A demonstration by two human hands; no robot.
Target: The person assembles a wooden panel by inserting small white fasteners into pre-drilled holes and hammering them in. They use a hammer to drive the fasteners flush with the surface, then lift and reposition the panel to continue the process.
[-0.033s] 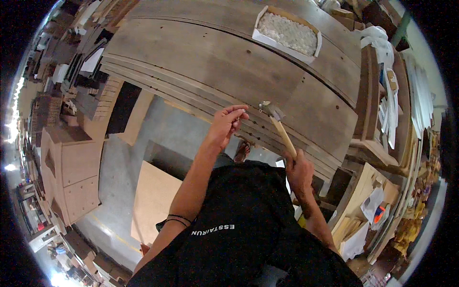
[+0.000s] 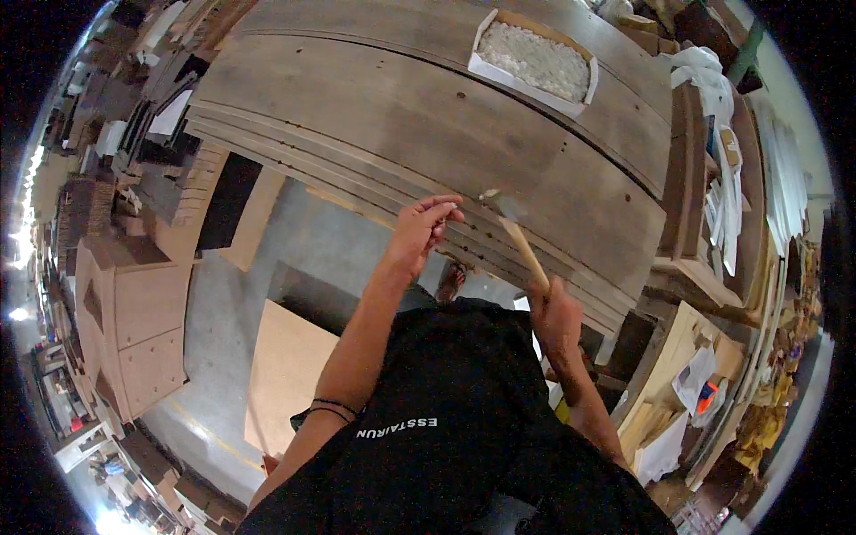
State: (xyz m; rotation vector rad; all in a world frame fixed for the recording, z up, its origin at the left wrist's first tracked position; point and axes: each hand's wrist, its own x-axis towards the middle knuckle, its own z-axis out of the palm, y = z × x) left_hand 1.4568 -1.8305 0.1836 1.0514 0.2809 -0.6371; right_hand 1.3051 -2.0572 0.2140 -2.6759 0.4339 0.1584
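My right hand (image 2: 557,323) is wrapped round the wooden handle of a hammer (image 2: 524,254). Its metal head, smeared by motion, is over the near edge of a stack of wooden panels (image 2: 401,116). Just left of the hammer head, my left hand (image 2: 421,234) is closed in a pinch at the panels' edge. Something small and pale may be between its fingertips, but I cannot make it out. Dark holes run along the edges of the stacked panels.
A shallow white box (image 2: 535,62) full of small whitish pieces rests on the panels at the far side. To the left stands a wooden cabinet (image 2: 134,325); a pale board (image 2: 290,374) lies lower left. Timber and papers fill a shelf (image 2: 678,383) at right.
The hammer head and my right hand have shifted slightly left, toward my left hand. My left hand stays where it was.
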